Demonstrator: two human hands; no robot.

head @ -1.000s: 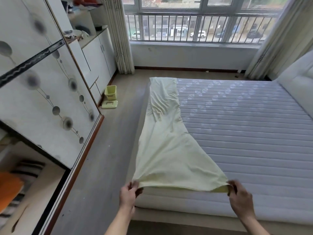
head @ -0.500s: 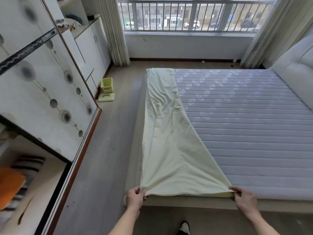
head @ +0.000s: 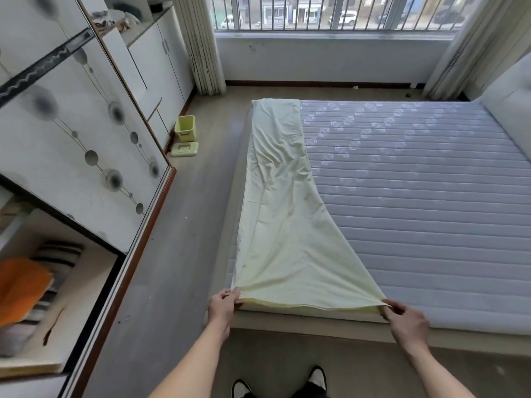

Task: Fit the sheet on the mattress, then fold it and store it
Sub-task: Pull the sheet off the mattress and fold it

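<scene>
A pale yellow sheet (head: 284,225), folded into a long strip, lies along the left side of the grey quilted mattress (head: 416,182). It is narrow at the far end and widens toward me. My left hand (head: 222,305) pinches its near left corner at the mattress's near left corner. My right hand (head: 405,321) pinches the near right corner, and the near edge is stretched taut between them along the mattress's front edge.
A wardrobe with patterned sliding doors (head: 71,133) stands on the left, its open section holding an orange and striped bedding pile (head: 31,291). A yellow-green bin (head: 186,127) and its lid (head: 185,149) lie on the floor. A window and curtains are beyond; my shoes (head: 316,380) show below.
I have stepped back from the bed, drawing the sheet's near edge toward the mattress's front edge and lower. The sheet now lies flatter and straighter along the left side.
</scene>
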